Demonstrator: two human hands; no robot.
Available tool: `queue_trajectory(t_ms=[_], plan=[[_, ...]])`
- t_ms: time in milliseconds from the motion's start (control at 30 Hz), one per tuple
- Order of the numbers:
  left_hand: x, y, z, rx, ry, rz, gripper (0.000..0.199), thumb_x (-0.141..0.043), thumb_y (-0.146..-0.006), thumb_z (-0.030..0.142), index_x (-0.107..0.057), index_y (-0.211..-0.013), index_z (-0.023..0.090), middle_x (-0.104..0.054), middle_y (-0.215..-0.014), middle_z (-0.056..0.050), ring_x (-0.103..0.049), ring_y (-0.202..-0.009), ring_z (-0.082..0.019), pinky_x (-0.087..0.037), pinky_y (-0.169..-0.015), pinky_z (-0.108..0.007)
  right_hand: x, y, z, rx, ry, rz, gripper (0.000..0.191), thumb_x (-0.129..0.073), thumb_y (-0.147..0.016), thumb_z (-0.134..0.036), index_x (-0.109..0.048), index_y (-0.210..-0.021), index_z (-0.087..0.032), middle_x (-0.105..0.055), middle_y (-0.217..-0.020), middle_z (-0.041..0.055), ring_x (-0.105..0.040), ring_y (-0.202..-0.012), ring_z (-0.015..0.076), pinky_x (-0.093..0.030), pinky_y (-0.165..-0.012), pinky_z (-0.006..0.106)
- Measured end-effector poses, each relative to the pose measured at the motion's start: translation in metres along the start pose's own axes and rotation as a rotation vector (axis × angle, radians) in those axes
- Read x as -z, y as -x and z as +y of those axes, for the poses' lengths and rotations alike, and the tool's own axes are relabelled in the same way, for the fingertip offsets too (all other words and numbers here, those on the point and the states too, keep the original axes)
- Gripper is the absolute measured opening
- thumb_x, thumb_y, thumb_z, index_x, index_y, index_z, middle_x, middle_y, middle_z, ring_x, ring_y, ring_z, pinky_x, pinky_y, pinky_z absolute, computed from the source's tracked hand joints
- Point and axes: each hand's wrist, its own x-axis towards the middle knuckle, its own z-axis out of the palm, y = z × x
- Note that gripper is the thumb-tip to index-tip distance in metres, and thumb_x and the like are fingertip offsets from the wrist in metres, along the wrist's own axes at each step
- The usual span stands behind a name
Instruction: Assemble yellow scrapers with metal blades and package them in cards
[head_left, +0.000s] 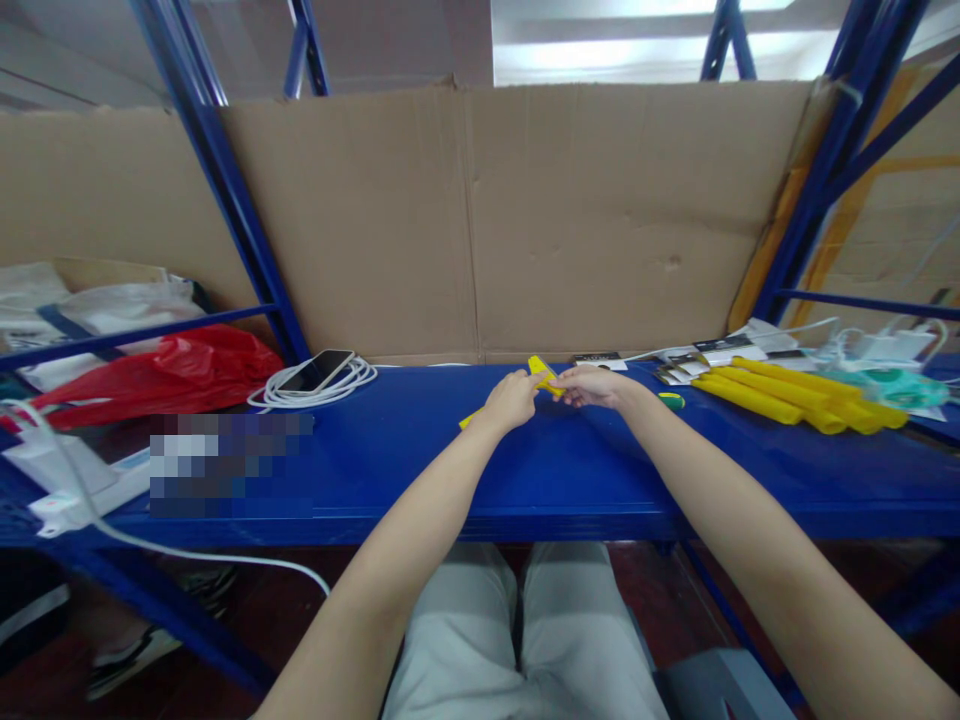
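Observation:
Near the middle of the blue table, my left hand (513, 400) is closed round a yellow strip (540, 370), whose other end sticks out at the lower left of the hand. My right hand (589, 385) pinches the same strip close to its upper right part, and the two hands nearly meet. A green and yellow object (671, 401) lies just right of my right wrist. Further right sits a pile of yellow rolled pieces (795, 395), with small black and white packets (686, 367) beside it.
A phone (320, 371) rests on a coiled white cable (352, 384) at the back left. A red plastic bag (187, 370) and a white power strip (90, 498) are at the left. Cardboard (360, 230) stands along the back edge, between blue posts. Teal material (889, 385) lies far right.

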Motion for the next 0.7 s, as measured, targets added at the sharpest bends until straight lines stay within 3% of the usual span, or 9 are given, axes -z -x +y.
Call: queue_trajectory(t_ms=[133,367,700], plan=[[0.001,0.0,0.002,-0.019,0.007,-0.015,0.043,-0.045,-0.088,0.016,-0.051,-0.13,0.022,-0.061,-0.105,-0.01,-0.059,-0.096,-0.019,-0.044,-0.085,-0.027,0.007,0.001,0.001,-0.026,-0.047,-0.062,0.009,-0.056,-0.084,-0.019,-0.06,-0.076,-0.016,-0.066,-0.068,0.004,-0.056,-0.056,0.0099,-0.039,-0.049,0.019],[0.002,0.003,0.01,-0.118,-0.003,-0.04,0.043,-0.044,-0.088,0.016,-0.052,-0.13,0.023,-0.061,-0.103,-0.009,-0.059,-0.097,-0.02,-0.045,-0.085,-0.028,0.004,0.002,0.0,-0.023,-0.13,0.114,0.017,-0.048,-0.086,-0.011,-0.052,-0.071,-0.017,-0.058,-0.055,-0.0005,-0.052,-0.051,0.0095,-0.041,-0.052,0.02],[-0.001,0.003,0.01,-0.152,-0.038,-0.053,0.043,-0.043,-0.089,0.019,-0.051,-0.13,0.025,-0.061,-0.104,-0.009,-0.059,-0.098,-0.019,-0.045,-0.085,-0.029,0.005,0.0,0.003,-0.044,-0.15,0.089,0.013,-0.05,-0.083,-0.009,-0.052,-0.073,-0.017,-0.059,-0.056,0.0003,-0.056,-0.055,0.0115,-0.045,-0.057,0.023]])
